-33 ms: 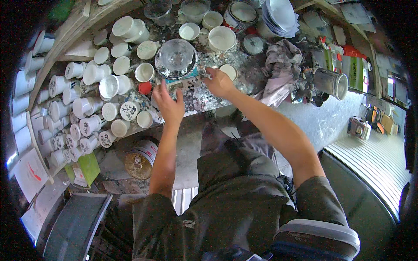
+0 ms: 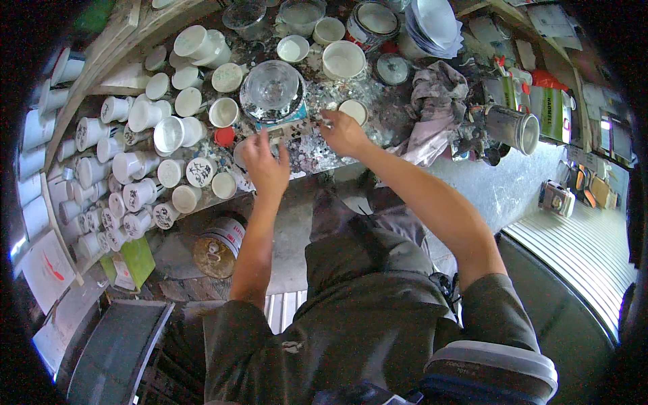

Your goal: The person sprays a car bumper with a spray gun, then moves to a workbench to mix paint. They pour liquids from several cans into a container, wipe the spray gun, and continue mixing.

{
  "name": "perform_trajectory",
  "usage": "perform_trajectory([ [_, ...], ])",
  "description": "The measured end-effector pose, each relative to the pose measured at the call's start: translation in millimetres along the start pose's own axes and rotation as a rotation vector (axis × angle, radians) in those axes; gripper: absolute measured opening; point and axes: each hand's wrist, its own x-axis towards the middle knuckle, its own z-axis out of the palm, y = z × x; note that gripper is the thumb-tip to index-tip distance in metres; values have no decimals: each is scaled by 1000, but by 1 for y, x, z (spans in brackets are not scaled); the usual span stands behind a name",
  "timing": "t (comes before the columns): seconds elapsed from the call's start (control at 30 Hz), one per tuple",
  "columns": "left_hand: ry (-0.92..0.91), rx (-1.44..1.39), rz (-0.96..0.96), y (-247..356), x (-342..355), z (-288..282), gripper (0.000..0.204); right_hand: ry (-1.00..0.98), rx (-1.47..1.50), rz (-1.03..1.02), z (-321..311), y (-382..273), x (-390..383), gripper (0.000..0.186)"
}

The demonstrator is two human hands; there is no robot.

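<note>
A clear round container [image 2: 273, 88] sits on a paint-spattered, scale-like device with a blue panel [image 2: 294, 113] on the bench. My left hand [image 2: 265, 165] is at the device's front edge, fingers apart and partly bent, its fingertips near a small pale strip. A red lid [image 2: 224, 136] lies just left of it. My right hand [image 2: 344, 135] is right of the device, fingers curled together at something small that I cannot make out. A white cup [image 2: 353, 111] stands beside that hand, and a white tub [image 2: 344, 59] is farther back.
Many white cups [image 2: 174, 135] crowd the bench's left side. A paint can [image 2: 371, 25], stacked white bowls [image 2: 432, 23], a crumpled rag [image 2: 435, 101] and a metal canister [image 2: 509, 128] stand at back and right. A large tin [image 2: 217, 250] is on the floor below.
My left hand has shifted slightly toward me and right, with its fingers more bent. My right hand has turned slightly at the same spot.
</note>
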Motion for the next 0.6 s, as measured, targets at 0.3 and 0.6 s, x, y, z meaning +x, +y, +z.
perform_trajectory([
  [0.3,-338,245,182,25,-18,14,72,-155,-80,54,-36,72,-107,49],
  [0.6,-336,261,162,30,-5,16,71,-179,4,154,-33,133,-187,47],
])
